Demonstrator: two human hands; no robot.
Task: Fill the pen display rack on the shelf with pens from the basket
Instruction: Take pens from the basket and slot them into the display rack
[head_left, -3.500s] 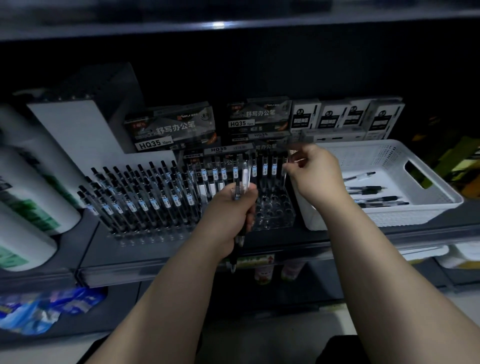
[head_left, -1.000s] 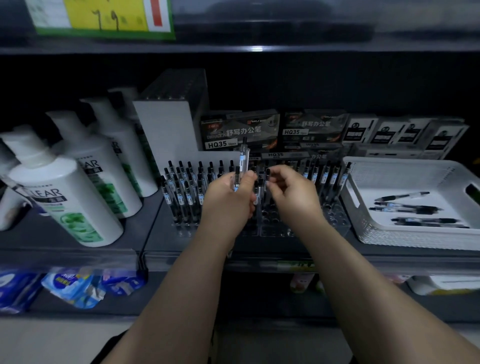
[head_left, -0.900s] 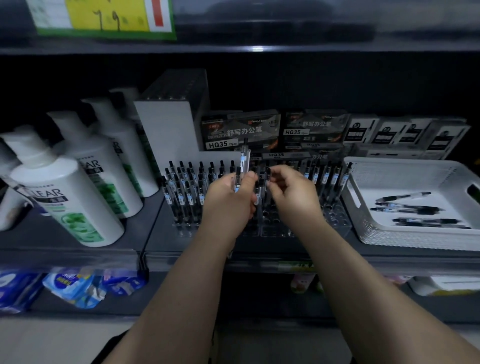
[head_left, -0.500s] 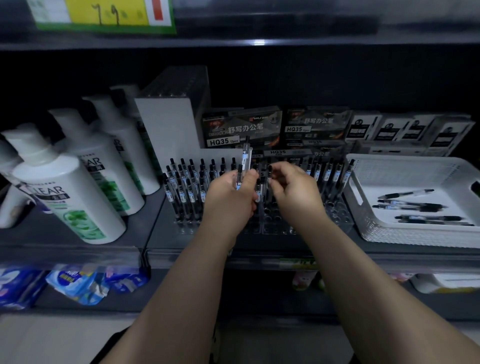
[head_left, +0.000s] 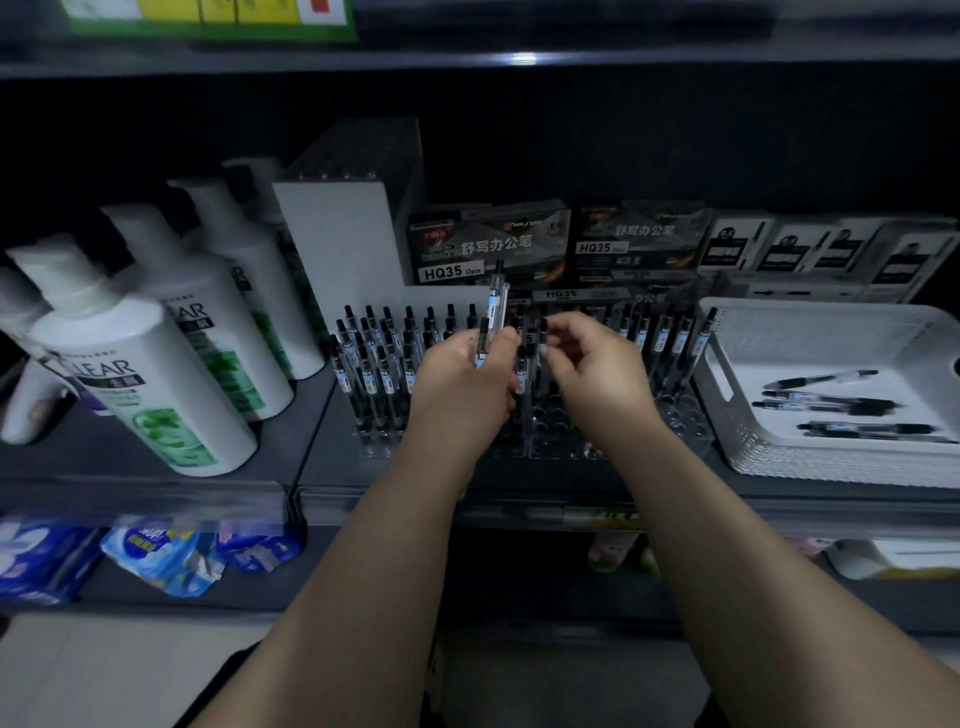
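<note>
Left hand (head_left: 462, 379) grips slim clear-plastic pens (head_left: 496, 304) upright; right hand (head_left: 597, 376), narrow grip, pinches a black-capped pen (head_left: 542, 335) over the clear holed rack (head_left: 685, 434).

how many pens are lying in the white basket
5, as far as shows, in the white basket: one angled pen at the back, a close pair in the middle, another pair toward the front. The pairs overlap, so one more could be hidden.

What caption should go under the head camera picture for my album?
Left hand holds pens; right hand pinches a pen over the rack, beside the basket.
</note>
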